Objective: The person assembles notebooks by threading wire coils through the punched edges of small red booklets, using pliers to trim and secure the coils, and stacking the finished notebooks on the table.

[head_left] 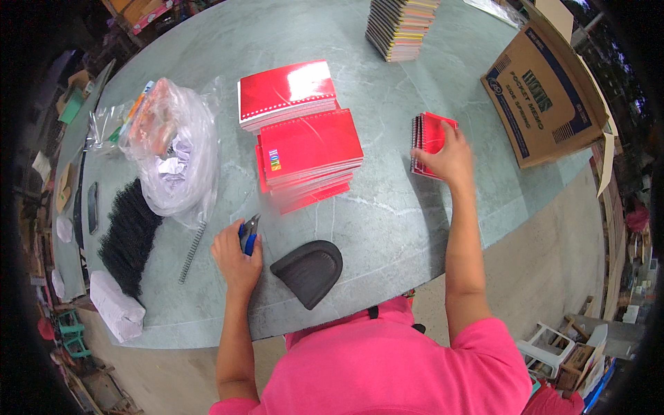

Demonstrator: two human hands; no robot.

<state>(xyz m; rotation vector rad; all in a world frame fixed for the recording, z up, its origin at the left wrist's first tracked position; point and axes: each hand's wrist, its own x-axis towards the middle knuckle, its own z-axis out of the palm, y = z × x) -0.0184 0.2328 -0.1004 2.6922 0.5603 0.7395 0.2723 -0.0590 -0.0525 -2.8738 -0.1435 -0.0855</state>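
My left hand [235, 259] is closed round a pair of blue-handled wire cutters [251, 242], their dark jaws pointing away from me. Over on the right, my right hand [453, 160] grips a small pile of red spiral notebooks [431, 130] from above, thumb on the left side and fingers at the far right corner. The pile rests on the table with its black coils facing left. Between my hands are two stacks of red-covered booklets with punched holes: a nearer stack [315, 145], fanned unevenly, and a farther stack [283, 90]. No coil shows on them.
A heap of black wire coils [130, 235] and one loose coil [192, 252] lie left, beside a clear plastic bag [176, 152] and a white wrapped bundle [116, 306]. A dark curved pad [309, 271] lies near me. A cardboard box [543, 93] and notebook stack [401, 29] stand farther off.
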